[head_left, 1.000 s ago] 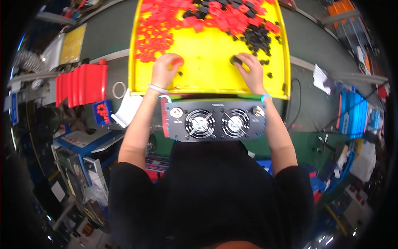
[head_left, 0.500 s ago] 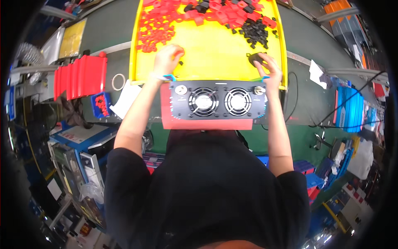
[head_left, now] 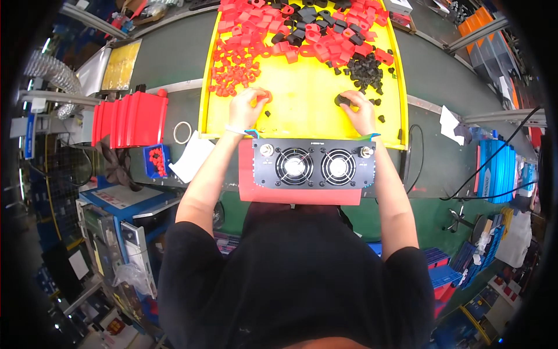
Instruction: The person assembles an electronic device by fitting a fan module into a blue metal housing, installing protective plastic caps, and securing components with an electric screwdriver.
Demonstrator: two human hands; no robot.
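My left hand (head_left: 246,109) is above the left half of a yellow tray (head_left: 302,119), its thumb and fingers pinching a small red plastic part (head_left: 265,98). On the tray's right side my right hand (head_left: 360,111) is closed on a small black plastic part (head_left: 343,101). Between my forearms, close to my body, stands a power inverter (head_left: 317,150) with a red case. Its black end panel carries two round fans and a metal terminal at each upper corner. Blue brackets show at that panel's upper corners.
Red pieces (head_left: 235,72) and black pieces (head_left: 366,72) lie heaped in the tray's far part. To the left are a red ribbed case (head_left: 131,119), a small blue bin (head_left: 157,173) and a tape ring (head_left: 182,132). Blue cases (head_left: 496,171) and black cables (head_left: 415,157) are at right.
The whole view has shifted, so the tray and inverter appear lower. My right hand has moved inward to the left with the black part. My left hand keeps its pinch on the red part.
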